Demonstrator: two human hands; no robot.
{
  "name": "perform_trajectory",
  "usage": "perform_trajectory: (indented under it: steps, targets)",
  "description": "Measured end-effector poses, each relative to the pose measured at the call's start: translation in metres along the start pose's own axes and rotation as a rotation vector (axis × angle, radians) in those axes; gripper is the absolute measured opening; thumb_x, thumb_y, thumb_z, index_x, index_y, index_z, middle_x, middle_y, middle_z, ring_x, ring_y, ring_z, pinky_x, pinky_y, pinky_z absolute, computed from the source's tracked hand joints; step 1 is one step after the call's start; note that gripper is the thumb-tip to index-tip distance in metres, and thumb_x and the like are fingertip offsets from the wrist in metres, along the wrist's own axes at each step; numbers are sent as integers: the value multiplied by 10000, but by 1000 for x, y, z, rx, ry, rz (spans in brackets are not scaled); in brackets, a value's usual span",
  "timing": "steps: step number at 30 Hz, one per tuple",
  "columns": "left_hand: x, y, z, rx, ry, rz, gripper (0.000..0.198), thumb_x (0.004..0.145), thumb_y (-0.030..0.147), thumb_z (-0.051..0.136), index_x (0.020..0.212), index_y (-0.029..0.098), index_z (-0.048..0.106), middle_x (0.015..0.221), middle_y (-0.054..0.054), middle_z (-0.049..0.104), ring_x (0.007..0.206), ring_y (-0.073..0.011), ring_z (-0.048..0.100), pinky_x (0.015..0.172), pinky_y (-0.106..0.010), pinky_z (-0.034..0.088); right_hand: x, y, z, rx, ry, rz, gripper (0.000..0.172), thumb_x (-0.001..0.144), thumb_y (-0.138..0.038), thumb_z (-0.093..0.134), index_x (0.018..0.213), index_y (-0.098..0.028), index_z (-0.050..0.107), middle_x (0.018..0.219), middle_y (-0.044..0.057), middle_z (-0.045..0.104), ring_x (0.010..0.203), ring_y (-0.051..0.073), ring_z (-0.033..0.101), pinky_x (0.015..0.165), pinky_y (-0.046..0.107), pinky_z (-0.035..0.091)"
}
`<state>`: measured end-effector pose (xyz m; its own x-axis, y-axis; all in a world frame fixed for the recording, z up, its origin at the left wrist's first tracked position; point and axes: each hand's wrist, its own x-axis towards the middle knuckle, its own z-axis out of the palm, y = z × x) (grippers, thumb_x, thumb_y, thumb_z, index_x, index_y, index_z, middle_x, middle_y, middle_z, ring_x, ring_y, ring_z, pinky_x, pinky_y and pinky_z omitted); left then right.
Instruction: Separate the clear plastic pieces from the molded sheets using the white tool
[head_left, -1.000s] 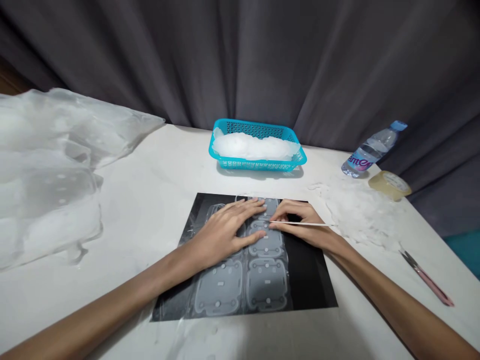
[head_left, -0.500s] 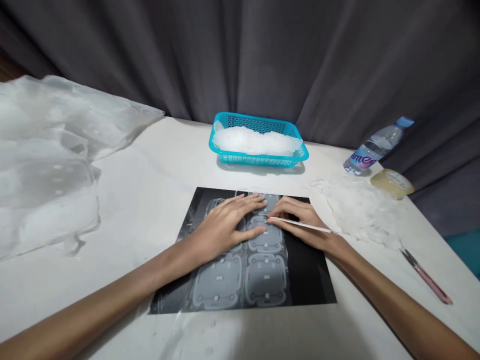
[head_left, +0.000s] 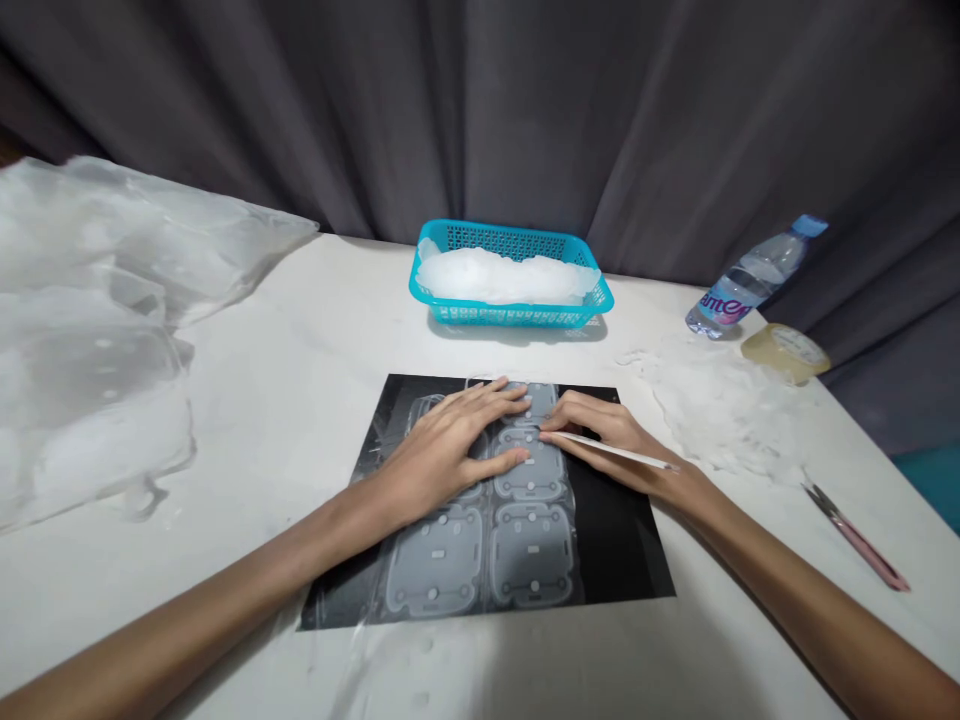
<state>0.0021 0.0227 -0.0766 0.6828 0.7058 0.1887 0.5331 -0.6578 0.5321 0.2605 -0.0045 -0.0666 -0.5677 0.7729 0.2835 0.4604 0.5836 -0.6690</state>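
Observation:
A clear plastic sheet (head_left: 532, 550) with several grey, rounded rectangular shapes lies over a black mat (head_left: 622, 550) on the white table. My left hand (head_left: 457, 435) rests flat on the sheet's upper part, fingers spread and pointing right, hiding some of the shapes. Pinched in my right hand (head_left: 596, 430) is a thin white pen-like tool (head_left: 615, 451). Its tip end meets the sheet near the edge of an upper right shape, and the other end points back over the wrist. Whether the tip is a blade or a point is too small to tell.
A blue basket (head_left: 517, 317) holding white, translucent material stands behind the mat. Large crumpled plastic sheets (head_left: 90, 390) cover the left side. On the right are plastic scraps (head_left: 727, 410), a water bottle (head_left: 754, 285), a tape roll (head_left: 784, 353) and pink-handled scissors (head_left: 859, 540).
The view has shifted slightly. My right hand and the white tool have moved only a very little along the shape's edge; my left hand stays pressed in place.

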Motion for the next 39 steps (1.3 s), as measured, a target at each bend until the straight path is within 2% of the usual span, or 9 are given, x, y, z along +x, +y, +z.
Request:
perform_trajectory:
  steps: [10,15,17,21,23,29,34,36,39]
  targets:
    - [2,2,-2,39,-42,-40,597,989,613,561,1487,288,504,1599,-39,493,1524,-277,383,1242,-498,325,8,1,5,-117,-46,11,225,1058,-316,538,1276,-280,580,1173,68,593,1069,204,626,952,368,538]
    - [2,3,-3,18,-60,-126,820,968,648,567,1628,289,241,1704,-65,297,1532,-291,364,1229,-471,346,13,4,8,-164,-47,-100,199,1079,-283,464,1205,-225,607,1133,91,610,1092,226,631,952,374,536]
    - [3,3,-3,21,-68,-156,930,953,675,564,1659,246,137,1717,-91,251,1547,-303,331,1244,-463,323,17,10,4,-154,72,-86,175,1082,-266,449,1114,-218,614,1067,78,625,1023,209,633,923,356,531]
    - [3,1,-3,12,-84,-165,976,947,684,561,1669,214,103,1707,-110,276,1551,-315,318,1259,-454,294,28,30,-16,-185,568,61,141,1036,-255,528,938,-223,624,961,48,632,932,206,616,859,361,509]
    - [2,0,-4,-1,-86,-164,963,945,681,564,1667,227,119,1705,-113,281,1549,-330,320,1254,-477,297,32,35,-25,-167,630,111,146,1015,-270,559,903,-222,640,935,38,644,914,207,616,847,366,500]
    - [4,2,-7,-186,68,-176,982,890,632,689,1647,288,167,1628,-136,415,1448,-344,457,1180,-521,382,37,-2,-25,18,357,102,156,989,-314,623,929,-219,730,932,34,683,896,192,615,846,355,484]
    - [9,6,-10,-192,286,-64,412,948,486,687,1280,247,645,1236,-70,685,1205,-272,569,1083,-440,438,35,-32,-22,251,128,107,269,991,-345,643,1231,-253,720,870,-1,633,770,148,581,725,297,470]
    - [10,6,-12,-202,307,-59,260,962,454,670,1043,208,693,1110,-58,697,1109,-257,580,1021,-407,454,33,-30,-22,299,213,131,307,1000,-379,635,1281,-266,688,890,-4,643,773,148,587,718,292,478]
    - [11,6,-14,-378,257,-154,262,979,445,630,958,184,645,951,-30,663,914,-209,599,855,-337,482,31,-18,-18,145,373,137,290,1060,-424,515,1052,-249,746,962,30,672,928,194,605,875,362,497]
